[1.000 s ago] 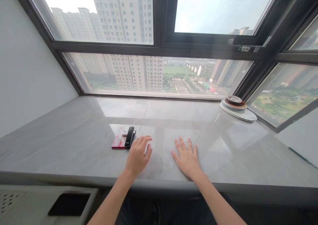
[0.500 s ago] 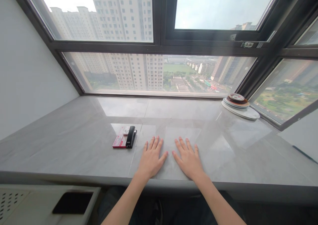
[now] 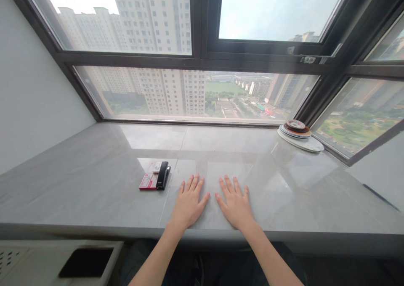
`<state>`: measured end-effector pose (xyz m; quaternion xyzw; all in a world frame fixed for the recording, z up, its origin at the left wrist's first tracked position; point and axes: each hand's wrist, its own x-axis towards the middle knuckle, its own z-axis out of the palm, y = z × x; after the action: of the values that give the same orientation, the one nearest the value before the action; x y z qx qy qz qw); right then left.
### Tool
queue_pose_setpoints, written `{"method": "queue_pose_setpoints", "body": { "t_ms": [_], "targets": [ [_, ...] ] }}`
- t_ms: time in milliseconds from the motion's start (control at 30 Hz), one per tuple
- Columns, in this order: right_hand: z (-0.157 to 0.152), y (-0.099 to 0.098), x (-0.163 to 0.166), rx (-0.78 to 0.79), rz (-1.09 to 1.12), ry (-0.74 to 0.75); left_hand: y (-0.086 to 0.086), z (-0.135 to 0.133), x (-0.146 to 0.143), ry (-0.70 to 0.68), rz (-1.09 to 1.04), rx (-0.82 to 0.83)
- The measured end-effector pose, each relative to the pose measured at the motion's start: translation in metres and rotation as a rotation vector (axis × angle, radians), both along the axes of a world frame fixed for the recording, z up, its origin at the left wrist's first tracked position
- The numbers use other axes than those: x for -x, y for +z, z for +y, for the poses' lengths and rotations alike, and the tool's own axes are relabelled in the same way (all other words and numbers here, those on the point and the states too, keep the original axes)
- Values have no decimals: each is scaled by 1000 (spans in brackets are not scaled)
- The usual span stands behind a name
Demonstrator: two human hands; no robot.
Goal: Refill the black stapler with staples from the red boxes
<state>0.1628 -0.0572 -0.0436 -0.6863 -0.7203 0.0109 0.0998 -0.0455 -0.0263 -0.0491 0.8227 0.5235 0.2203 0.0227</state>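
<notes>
Stapler [image 3: 163,175], black, lies left of the middle of the table [image 3: 94,193], about midway between its near and far edges, along the right side of a red-and-white box [image 3: 147,180]; whether it rests partly on it I cannot tell. Neither has shifted. Next comes the left hand [image 3: 189,202], palm down near the near edge, fingers spread; one second ago it was curled right beside the stapler. To its right, just apart, the right hand [image 3: 236,203] lies flat, fingers spread, as before. Plates [image 3: 299,135] sit stacked at the far right corner.
</notes>
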Motion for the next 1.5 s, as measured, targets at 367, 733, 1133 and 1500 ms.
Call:
{"method": "queue_pose_setpoints", "body": {
  "t_ms": [367, 733, 1133, 1500],
  "targets": [
    [1, -2, 0, -8, -7, -5, -2, 0, 0, 8, -11, -8],
    [1, -3, -1, -12, -18, -6, 0, -1, 0, 12, 6, 10],
    [0, 1, 1, 32, -53, -15, 9, -5, -2, 51, 114, 71],
    [-1, 1, 1, 30, -55, -14, 7, -4, -2, 54, 123, 63]
  ]
}}
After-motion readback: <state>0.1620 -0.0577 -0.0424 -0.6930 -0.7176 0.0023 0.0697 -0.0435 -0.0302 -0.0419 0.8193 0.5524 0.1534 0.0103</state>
